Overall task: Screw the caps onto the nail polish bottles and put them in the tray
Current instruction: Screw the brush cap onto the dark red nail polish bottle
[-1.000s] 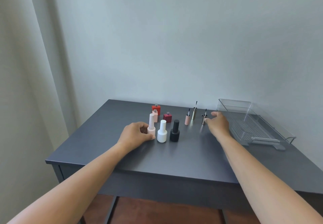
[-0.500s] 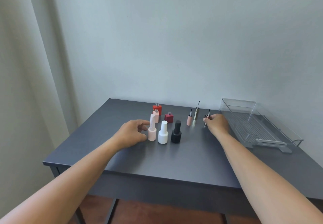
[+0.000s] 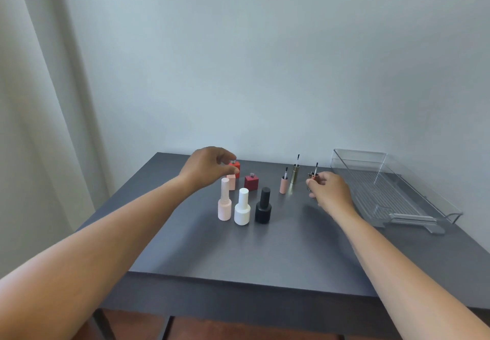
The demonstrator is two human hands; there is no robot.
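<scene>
Three capped bottles (image 3: 242, 207) sit up front, none in the tray (image 3: 392, 193) yet. Behind them the right hand (image 3: 328, 193) pinches a brush cap (image 3: 314, 176): light and slick, so hold the barrel. Further back the left hand (image 3: 206, 170) has hopped from the pink bottle (image 3: 224, 207) to the red bottle (image 3: 236, 166). It's small glass, so grab its body. Can't tell if it's gripping.
</scene>
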